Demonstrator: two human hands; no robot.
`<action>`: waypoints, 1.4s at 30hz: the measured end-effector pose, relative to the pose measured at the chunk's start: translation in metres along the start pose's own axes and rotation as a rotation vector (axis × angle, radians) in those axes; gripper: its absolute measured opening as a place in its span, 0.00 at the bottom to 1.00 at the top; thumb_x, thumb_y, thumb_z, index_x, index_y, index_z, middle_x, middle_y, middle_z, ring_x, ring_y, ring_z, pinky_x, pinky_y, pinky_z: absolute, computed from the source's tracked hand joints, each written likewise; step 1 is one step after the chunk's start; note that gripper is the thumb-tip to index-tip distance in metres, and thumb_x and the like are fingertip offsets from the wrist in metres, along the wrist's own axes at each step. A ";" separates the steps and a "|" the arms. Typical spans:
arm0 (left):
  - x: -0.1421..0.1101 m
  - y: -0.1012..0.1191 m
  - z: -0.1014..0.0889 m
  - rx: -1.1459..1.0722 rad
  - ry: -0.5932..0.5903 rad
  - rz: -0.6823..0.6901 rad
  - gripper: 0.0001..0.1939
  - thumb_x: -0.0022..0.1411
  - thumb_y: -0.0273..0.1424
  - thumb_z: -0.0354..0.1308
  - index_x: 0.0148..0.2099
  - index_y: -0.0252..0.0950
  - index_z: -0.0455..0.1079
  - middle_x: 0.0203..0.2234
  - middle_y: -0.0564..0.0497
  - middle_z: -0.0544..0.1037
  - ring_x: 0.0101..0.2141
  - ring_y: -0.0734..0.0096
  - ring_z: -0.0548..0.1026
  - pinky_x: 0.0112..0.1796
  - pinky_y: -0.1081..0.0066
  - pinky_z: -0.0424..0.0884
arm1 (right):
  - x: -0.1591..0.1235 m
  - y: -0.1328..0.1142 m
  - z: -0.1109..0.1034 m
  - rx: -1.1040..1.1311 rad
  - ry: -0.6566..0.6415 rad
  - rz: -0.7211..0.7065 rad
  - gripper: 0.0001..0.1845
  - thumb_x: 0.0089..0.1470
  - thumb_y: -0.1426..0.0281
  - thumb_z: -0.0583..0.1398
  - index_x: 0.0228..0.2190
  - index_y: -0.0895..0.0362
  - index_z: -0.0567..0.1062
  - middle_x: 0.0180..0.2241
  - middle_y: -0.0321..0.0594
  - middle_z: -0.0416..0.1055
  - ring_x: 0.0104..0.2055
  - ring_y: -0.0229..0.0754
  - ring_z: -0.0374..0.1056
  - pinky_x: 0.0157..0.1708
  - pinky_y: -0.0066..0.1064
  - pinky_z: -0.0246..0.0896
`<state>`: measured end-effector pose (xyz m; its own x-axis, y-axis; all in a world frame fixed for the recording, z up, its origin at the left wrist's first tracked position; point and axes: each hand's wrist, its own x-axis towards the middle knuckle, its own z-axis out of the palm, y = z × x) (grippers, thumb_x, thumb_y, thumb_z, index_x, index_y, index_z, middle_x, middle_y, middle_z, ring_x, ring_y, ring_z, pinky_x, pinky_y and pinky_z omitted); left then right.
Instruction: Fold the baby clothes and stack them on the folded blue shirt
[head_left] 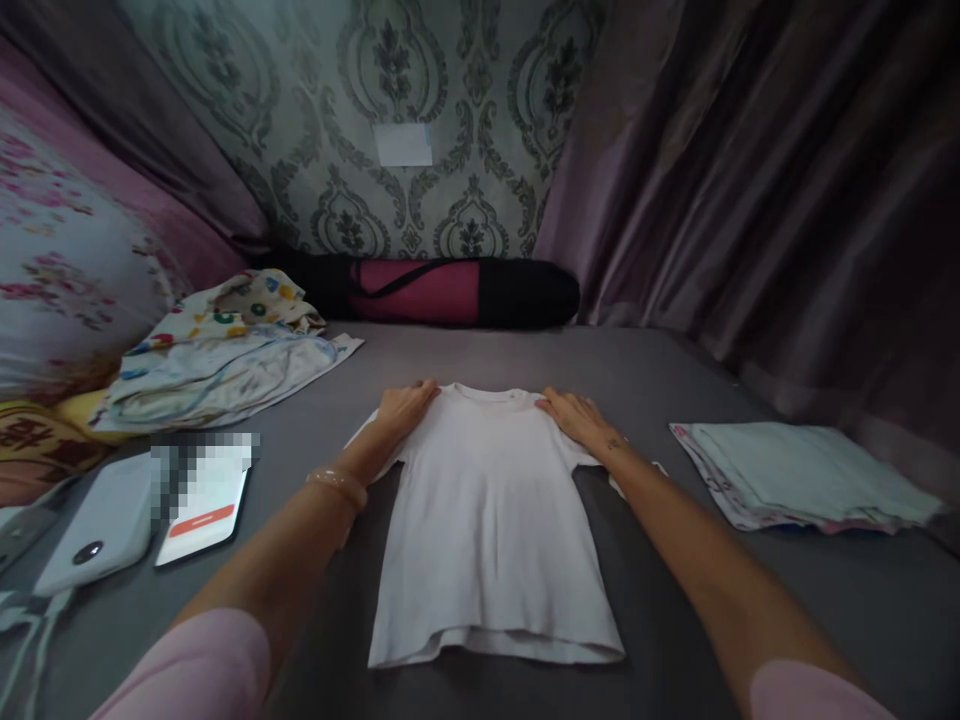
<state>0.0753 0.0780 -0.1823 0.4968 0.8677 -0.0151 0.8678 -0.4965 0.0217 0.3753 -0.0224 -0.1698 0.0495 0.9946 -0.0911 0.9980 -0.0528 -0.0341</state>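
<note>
A small white short-sleeved shirt [491, 510] lies spread out in front of me, its neckline away from me and its hem nearest. The hem's front and back edges sit slightly apart. My left hand [406, 408] is closed at the shirt's left shoulder, fingers together on the cloth beside the collar. At the opposite shoulder, my right hand [576, 412] is closed on the fabric, with thumb and fingertips near the neckline. Both forearms partly cover the sleeves, and the undersides of the fingers are hidden.
The shirt rests on a grey sheet [637, 370]. To the right is a stack of folded cloths [810, 475]. Leftward are a phone [206, 505], a white power bank [101, 520] with cables, and rumpled patterned clothes [225, 350]. A black-and-red long bag [427, 290] lies along the wall.
</note>
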 end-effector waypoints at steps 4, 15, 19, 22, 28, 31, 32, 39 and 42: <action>0.020 -0.007 0.003 0.080 0.063 0.077 0.21 0.72 0.39 0.33 0.53 0.37 0.64 0.45 0.41 0.75 0.41 0.55 0.76 0.37 0.64 0.66 | 0.017 0.003 0.003 -0.038 -0.006 0.022 0.20 0.67 0.59 0.43 0.48 0.55 0.66 0.47 0.49 0.73 0.47 0.50 0.70 0.41 0.36 0.57; 0.070 -0.011 0.004 0.062 0.062 -0.009 0.21 0.71 0.38 0.35 0.53 0.35 0.65 0.44 0.38 0.74 0.43 0.53 0.75 0.39 0.61 0.67 | 0.065 0.011 0.014 -0.089 0.095 0.081 0.20 0.67 0.60 0.45 0.48 0.57 0.67 0.46 0.49 0.72 0.45 0.48 0.70 0.42 0.36 0.58; 0.067 0.003 0.002 0.063 0.112 -0.128 0.17 0.69 0.34 0.42 0.52 0.32 0.66 0.47 0.35 0.71 0.48 0.50 0.71 0.45 0.57 0.64 | 0.064 -0.002 0.014 -0.108 0.218 0.132 0.17 0.65 0.67 0.47 0.45 0.61 0.71 0.47 0.53 0.71 0.49 0.52 0.66 0.46 0.39 0.56; 0.054 0.018 0.001 0.075 0.204 -0.088 0.16 0.68 0.32 0.44 0.52 0.31 0.67 0.48 0.35 0.71 0.50 0.51 0.69 0.48 0.56 0.63 | 0.054 -0.024 0.017 -0.071 0.312 0.085 0.21 0.64 0.75 0.42 0.46 0.63 0.71 0.49 0.54 0.70 0.53 0.51 0.62 0.51 0.40 0.52; 0.036 0.032 0.035 -0.090 0.074 0.172 0.29 0.69 0.43 0.37 0.65 0.31 0.55 0.64 0.38 0.58 0.63 0.53 0.55 0.60 0.56 0.51 | 0.046 -0.055 0.039 0.098 0.166 -0.027 0.34 0.64 0.56 0.41 0.62 0.66 0.56 0.66 0.51 0.46 0.68 0.52 0.40 0.64 0.45 0.34; 0.037 0.031 0.050 -0.128 0.021 0.128 0.33 0.69 0.46 0.33 0.69 0.31 0.47 0.67 0.41 0.48 0.66 0.52 0.45 0.62 0.52 0.44 | 0.050 -0.053 0.048 0.108 0.114 -0.012 0.36 0.63 0.53 0.39 0.65 0.59 0.51 0.69 0.42 0.37 0.69 0.54 0.34 0.64 0.51 0.27; 0.038 0.031 0.051 -0.142 0.011 0.124 0.34 0.69 0.46 0.33 0.69 0.31 0.46 0.67 0.41 0.47 0.66 0.53 0.44 0.62 0.52 0.42 | 0.051 -0.051 0.049 0.101 0.100 -0.008 0.36 0.63 0.52 0.38 0.65 0.58 0.50 0.69 0.40 0.36 0.69 0.53 0.33 0.64 0.51 0.26; 0.038 0.017 0.018 -0.546 -0.028 0.073 0.31 0.67 0.44 0.41 0.66 0.31 0.55 0.64 0.40 0.58 0.62 0.59 0.58 0.60 0.61 0.55 | 0.056 -0.048 0.052 0.043 0.034 0.015 0.38 0.62 0.51 0.35 0.66 0.57 0.46 0.69 0.38 0.32 0.69 0.51 0.30 0.64 0.52 0.27; 0.025 -0.022 0.002 -0.683 0.229 -0.132 0.24 0.67 0.37 0.41 0.60 0.32 0.63 0.55 0.42 0.71 0.52 0.64 0.71 0.51 0.67 0.66 | 0.057 -0.047 0.049 0.047 0.022 0.016 0.37 0.63 0.51 0.35 0.66 0.58 0.46 0.69 0.39 0.31 0.69 0.51 0.30 0.64 0.53 0.28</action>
<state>0.0685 0.1106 -0.1853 0.3090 0.9397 0.1468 0.6824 -0.3266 0.6540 0.3289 0.0323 -0.2219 0.0671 0.9953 -0.0699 0.9941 -0.0726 -0.0800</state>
